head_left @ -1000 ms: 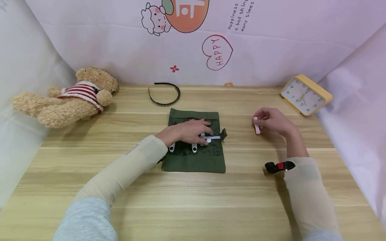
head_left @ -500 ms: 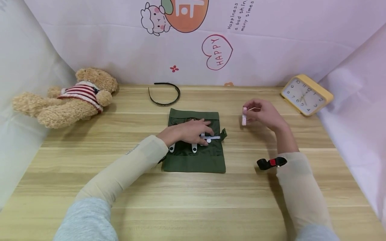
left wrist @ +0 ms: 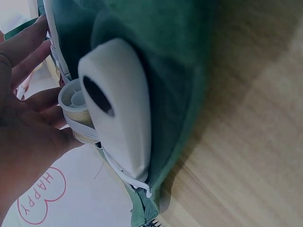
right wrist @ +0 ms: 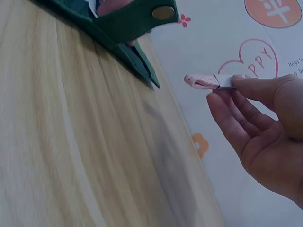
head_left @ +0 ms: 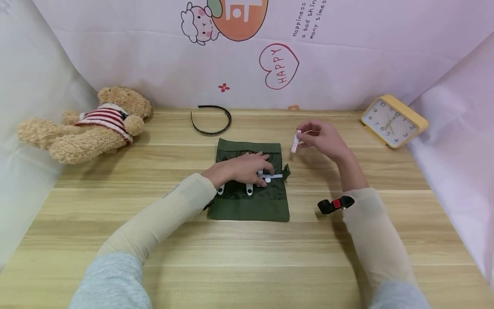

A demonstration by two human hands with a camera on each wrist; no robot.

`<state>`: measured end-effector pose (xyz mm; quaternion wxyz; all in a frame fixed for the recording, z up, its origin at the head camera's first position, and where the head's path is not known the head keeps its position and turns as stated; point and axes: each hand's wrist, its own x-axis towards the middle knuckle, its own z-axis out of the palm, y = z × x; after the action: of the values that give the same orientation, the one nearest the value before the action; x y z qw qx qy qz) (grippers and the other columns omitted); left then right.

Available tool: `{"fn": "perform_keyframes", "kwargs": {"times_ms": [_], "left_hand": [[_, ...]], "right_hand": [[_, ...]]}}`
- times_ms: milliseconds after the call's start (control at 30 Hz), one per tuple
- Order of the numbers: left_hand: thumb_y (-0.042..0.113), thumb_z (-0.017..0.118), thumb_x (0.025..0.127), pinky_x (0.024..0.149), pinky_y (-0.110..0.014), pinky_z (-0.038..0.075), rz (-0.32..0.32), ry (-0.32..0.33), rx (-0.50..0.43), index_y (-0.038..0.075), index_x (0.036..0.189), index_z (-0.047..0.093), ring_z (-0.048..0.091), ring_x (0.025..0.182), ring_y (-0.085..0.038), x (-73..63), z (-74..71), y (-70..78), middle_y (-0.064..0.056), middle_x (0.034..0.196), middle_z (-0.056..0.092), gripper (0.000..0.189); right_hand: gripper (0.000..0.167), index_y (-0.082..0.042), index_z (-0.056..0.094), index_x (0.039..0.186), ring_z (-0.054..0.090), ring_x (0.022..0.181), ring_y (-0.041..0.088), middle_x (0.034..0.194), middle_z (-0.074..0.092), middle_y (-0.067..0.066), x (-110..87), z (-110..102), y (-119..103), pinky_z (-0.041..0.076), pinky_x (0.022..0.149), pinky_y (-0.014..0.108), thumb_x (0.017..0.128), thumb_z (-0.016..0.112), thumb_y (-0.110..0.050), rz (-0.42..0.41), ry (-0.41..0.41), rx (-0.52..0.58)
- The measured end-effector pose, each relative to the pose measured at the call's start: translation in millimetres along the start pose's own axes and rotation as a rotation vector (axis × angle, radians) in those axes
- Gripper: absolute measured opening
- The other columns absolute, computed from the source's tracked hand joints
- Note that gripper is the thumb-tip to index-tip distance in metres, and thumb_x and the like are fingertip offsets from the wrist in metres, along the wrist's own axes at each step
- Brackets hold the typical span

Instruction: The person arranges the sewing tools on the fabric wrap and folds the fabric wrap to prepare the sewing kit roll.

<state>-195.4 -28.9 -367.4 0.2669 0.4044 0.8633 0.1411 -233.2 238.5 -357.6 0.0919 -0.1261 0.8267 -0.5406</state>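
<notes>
A dark green fabric pouch [head_left: 248,210] lies spread on the table, with white tools and a spool [left wrist: 78,101] under a white elastic strap [head_left: 275,176]. My left hand [head_left: 245,168] rests over its middle, fingers spread, the thumb and a finger beside the strap and spool. Close up in the left wrist view is a white plastic tool [left wrist: 116,106] with a dark oval. To the right of the pouch, my right hand [head_left: 322,139] pinches a small folded pink-and-white tape measure [right wrist: 206,81] between thumb and fingertips, held above the table.
A teddy bear [head_left: 96,122] in a striped shirt lies at the back left. Behind the pouch is a black headband [head_left: 210,134]. A yellow clock [head_left: 393,122] leans at the back right. A white printed cloth [head_left: 347,73] hangs behind the wooden table [head_left: 231,262].
My right hand has moved left and slightly away from me, bringing the tape measure near the pouch's right edge. My left hand has stayed in place on the pouch.
</notes>
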Motion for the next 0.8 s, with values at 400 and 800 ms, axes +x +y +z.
{"fn": "perform_keyframes", "kwargs": {"times_ms": [400,800], "left_hand": [[0.032,0.070,0.098,0.119,-0.060,0.017,-0.002,0.012,-0.008,0.018,0.137,0.063,0.013,0.153,-0.040,1.0,-1.7,-0.7,-0.019,0.164,0.024,0.041],[0.032,0.070,0.098,0.119,-0.060,0.018,-0.018,0.015,-0.001,0.017,0.135,0.063,0.015,0.152,-0.040,1.8,-1.2,-0.6,-0.018,0.164,0.026,0.041]], "right_hand": [[0.019,0.008,0.063,0.113,0.069,0.092,0.036,0.106,0.063,0.021,14.8,23,-5,0.058,0.083,0.049,0.099,0.066,-0.004,-0.040,-0.105,0.016],[0.011,0.002,0.067,0.107,0.069,0.088,0.032,0.099,0.069,0.017,17.5,34,-2,0.058,0.075,0.041,0.099,0.066,-0.005,-0.135,-0.441,-0.158]]}}
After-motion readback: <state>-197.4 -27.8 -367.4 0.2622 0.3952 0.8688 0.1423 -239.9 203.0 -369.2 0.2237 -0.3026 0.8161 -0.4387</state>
